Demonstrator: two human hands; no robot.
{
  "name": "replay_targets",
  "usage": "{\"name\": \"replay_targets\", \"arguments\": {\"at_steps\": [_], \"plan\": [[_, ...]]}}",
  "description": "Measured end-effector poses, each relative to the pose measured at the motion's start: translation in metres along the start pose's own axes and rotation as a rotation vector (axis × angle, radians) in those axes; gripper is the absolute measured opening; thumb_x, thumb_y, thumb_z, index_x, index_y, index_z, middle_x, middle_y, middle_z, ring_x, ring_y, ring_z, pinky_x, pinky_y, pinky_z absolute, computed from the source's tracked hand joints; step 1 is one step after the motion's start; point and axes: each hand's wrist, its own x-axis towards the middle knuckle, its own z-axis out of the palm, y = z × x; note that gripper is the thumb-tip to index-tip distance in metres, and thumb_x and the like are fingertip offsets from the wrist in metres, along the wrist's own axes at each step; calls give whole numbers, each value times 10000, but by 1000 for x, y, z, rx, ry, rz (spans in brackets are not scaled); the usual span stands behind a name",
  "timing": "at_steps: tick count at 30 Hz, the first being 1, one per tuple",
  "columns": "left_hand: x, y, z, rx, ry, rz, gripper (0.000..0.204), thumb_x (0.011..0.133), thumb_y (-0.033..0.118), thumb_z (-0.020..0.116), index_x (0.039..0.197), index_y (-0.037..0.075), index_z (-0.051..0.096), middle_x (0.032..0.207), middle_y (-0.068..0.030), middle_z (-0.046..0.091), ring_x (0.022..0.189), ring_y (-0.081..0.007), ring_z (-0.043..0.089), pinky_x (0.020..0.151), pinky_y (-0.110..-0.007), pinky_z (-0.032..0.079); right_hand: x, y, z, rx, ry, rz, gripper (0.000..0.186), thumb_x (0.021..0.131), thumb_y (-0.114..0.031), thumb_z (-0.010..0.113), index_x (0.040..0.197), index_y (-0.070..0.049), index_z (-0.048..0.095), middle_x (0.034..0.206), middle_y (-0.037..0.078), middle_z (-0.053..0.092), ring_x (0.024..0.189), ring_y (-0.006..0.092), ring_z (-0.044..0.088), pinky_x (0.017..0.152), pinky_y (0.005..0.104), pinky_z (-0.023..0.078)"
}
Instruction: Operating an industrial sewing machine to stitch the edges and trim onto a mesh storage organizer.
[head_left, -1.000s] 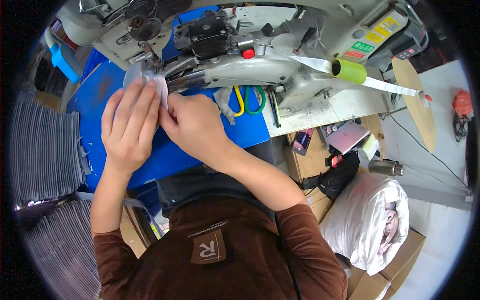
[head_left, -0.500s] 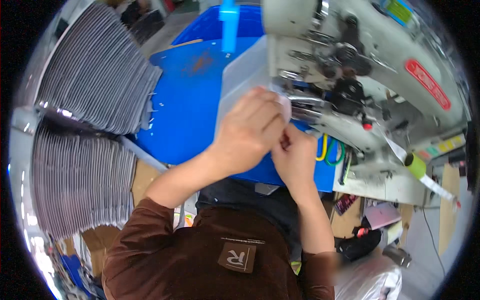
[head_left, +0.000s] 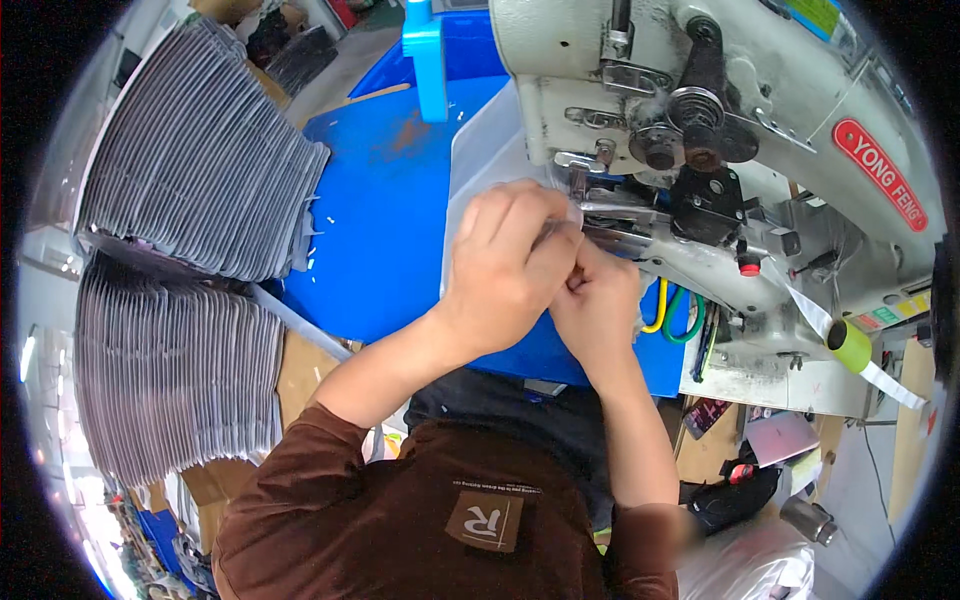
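A translucent whitish plastic sheet [head_left: 485, 140] stands against the head of a sewing machine [head_left: 570, 60]. My left hand [head_left: 505, 275] is closed on the sheet's near part, its fingers curled beside the metal binding guide [head_left: 625, 205]. Pressed up against it, my right hand [head_left: 600, 315] is pinched shut below the guide. What lies between its fingertips is hidden, though a bit of pale material shows along that hand's outer side.
Folded grey pieces stand in an upper stack [head_left: 200, 150] and a lower stack [head_left: 180, 365] at left. Scissors with yellow and green handles [head_left: 680, 315] lie right of my hands. A light-blue post [head_left: 428, 75] rises from the blue tabletop [head_left: 375, 240]. White tape passes through a green roll [head_left: 850, 342].
The whole view has shifted slightly and sharpened. Both hands stay together at the guide, with my left fingers bent a little more over the sheet.
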Motion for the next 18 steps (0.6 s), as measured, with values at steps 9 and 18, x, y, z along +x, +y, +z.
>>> {"name": "replay_targets", "arguments": {"at_steps": [9, 18], "plan": [[6, -4, -10, 178, -63, -10, 139, 680, 58, 740, 798, 49, 667, 936, -111, 593, 886, -297, 572, 760, -402, 443, 6, -3, 16, 17, 43, -48, 158, 785, -156, 686, 921, -76, 703, 664, 187, 620, 601, 370, 642, 538, 436, 505], [11, 41, -65, -936, -111, 39, 103, 764, 123, 736, 839, 86, 674, 989, -103, 628, 800, -260, 577, 646, -371, 486, 5, 2, 13, 30, 44, 10, 153, 767, -162, 701, 692, -68, 606, 621, 153, 628, 598, 377, 643, 569, 497, 517]]}}
